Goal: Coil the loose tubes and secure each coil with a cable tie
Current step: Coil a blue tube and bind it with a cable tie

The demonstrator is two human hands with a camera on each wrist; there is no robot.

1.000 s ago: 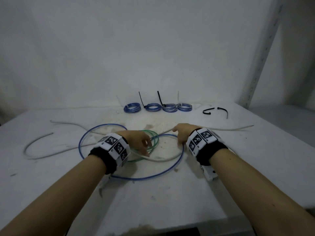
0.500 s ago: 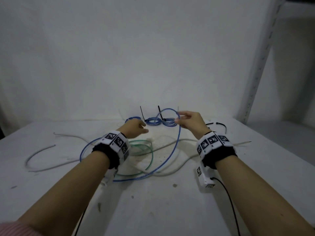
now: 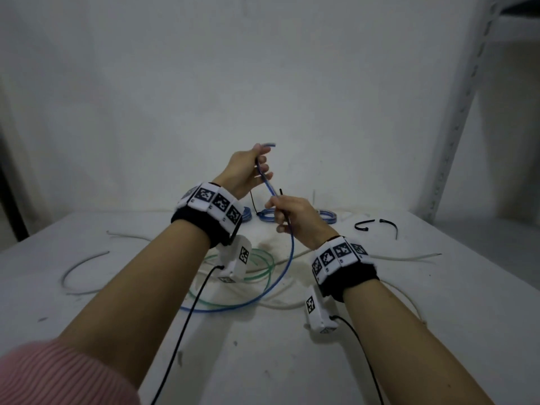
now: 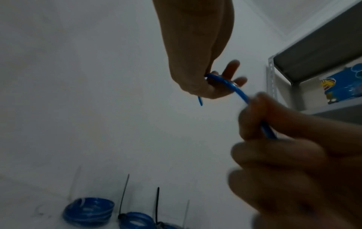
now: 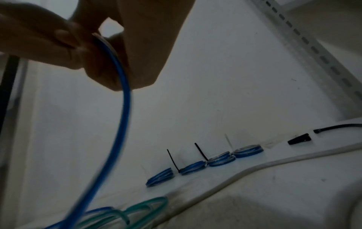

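Blue tube (image 3: 287, 252), pinched near its free end by the left hand (image 3: 247, 171) and lower down by the right hand (image 3: 295, 216), hangs to the table (image 3: 438, 317), seemingly light and springy.

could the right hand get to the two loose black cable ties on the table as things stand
Probably not yet. The right hand is gripping the blue tube that the left hand also holds. The black cable ties lie bare on its own side of the table, so the way looks free once it lets go.
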